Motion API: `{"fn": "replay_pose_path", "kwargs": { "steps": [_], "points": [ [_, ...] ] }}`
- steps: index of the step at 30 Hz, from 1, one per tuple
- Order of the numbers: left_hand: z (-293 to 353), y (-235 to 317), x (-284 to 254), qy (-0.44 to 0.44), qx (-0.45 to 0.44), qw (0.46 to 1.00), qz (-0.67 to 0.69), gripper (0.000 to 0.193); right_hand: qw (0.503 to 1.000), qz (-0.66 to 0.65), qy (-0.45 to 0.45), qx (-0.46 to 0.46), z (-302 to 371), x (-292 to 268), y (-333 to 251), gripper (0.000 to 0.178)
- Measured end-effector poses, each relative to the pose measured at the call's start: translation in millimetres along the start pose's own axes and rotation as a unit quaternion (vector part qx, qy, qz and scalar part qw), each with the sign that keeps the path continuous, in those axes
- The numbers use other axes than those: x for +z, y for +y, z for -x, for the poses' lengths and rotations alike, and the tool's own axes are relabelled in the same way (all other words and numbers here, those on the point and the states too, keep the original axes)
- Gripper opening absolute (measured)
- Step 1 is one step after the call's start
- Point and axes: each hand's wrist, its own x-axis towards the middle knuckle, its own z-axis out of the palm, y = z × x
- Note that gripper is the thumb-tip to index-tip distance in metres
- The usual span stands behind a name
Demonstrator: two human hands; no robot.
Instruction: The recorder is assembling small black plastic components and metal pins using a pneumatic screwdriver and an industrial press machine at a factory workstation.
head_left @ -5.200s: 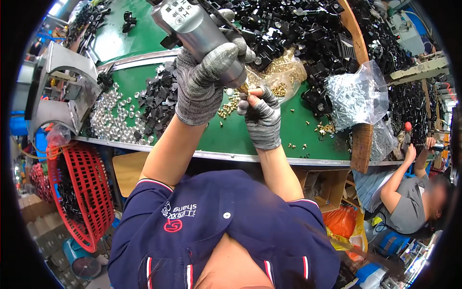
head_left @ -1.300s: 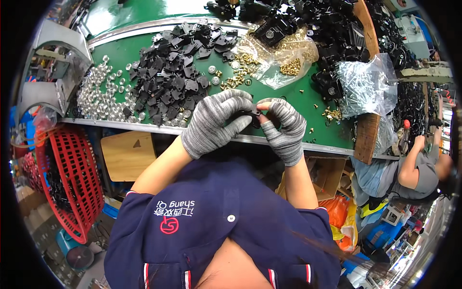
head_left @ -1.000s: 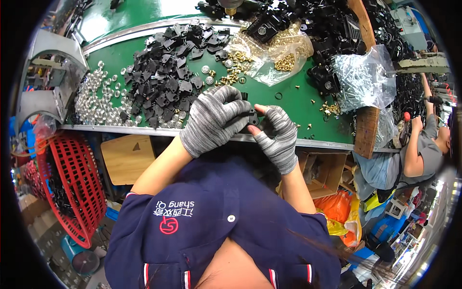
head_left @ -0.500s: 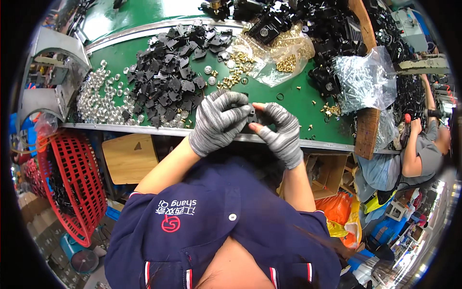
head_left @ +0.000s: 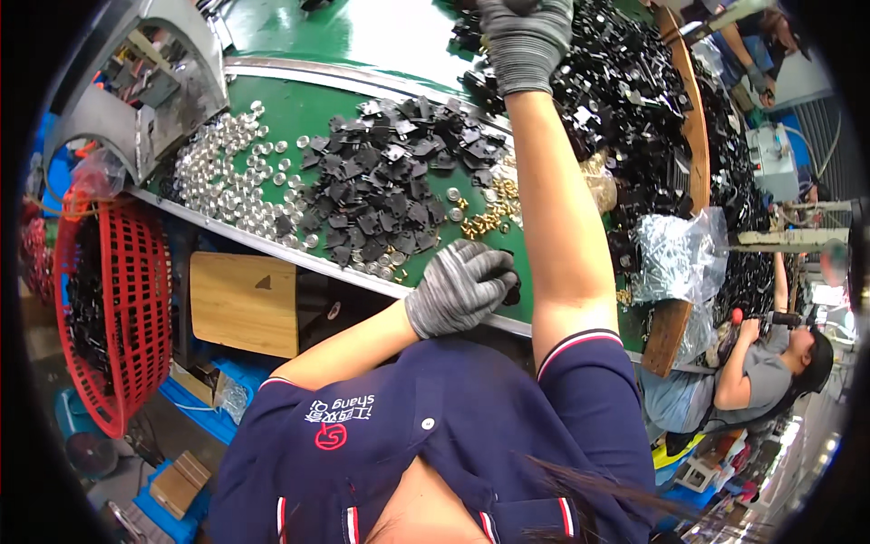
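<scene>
Grey-gloved, my left hand (head_left: 460, 288) is at the near edge of the green table. Its fingers are curled round a small black part (head_left: 514, 288), most of which they hide. My right hand (head_left: 527, 41), also gloved, is stretched far forward beside a large heap of black metal parts (head_left: 616, 82). The upper picture edge cuts off its fingers, so their grip does not show. Between the hands lie small brass screws (head_left: 489, 218). Flat black pieces (head_left: 381, 181) are piled left of them, and silver round caps (head_left: 227, 168) are spread further left.
A clear bag of silver screws (head_left: 675, 258) lies at the right, by a wooden board (head_left: 696, 118). A grey metal machine frame (head_left: 177, 82) stands at the left. Below it is a red basket (head_left: 136, 308), near a wooden stool (head_left: 243, 304). Another person (head_left: 766, 363) sits at the right.
My right hand has left the left hand and reached far forward over the table. The left hand stays near the edge, closed round the black part. The whole view has shifted.
</scene>
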Motion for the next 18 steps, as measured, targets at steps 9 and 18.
{"fn": "replay_pose_path", "kwargs": {
  "steps": [9,18],
  "points": [
    [1,-1,-5,-0.019,-0.025,0.999,0.039,0.018,0.896,-0.379,-0.091,0.212,26,-68,-35,0.045],
    [1,-7,-2,-0.021,-0.014,0.996,0.084,0.023,0.858,-0.327,-0.142,0.368,48,-195,-101,0.044]
  ]
}}
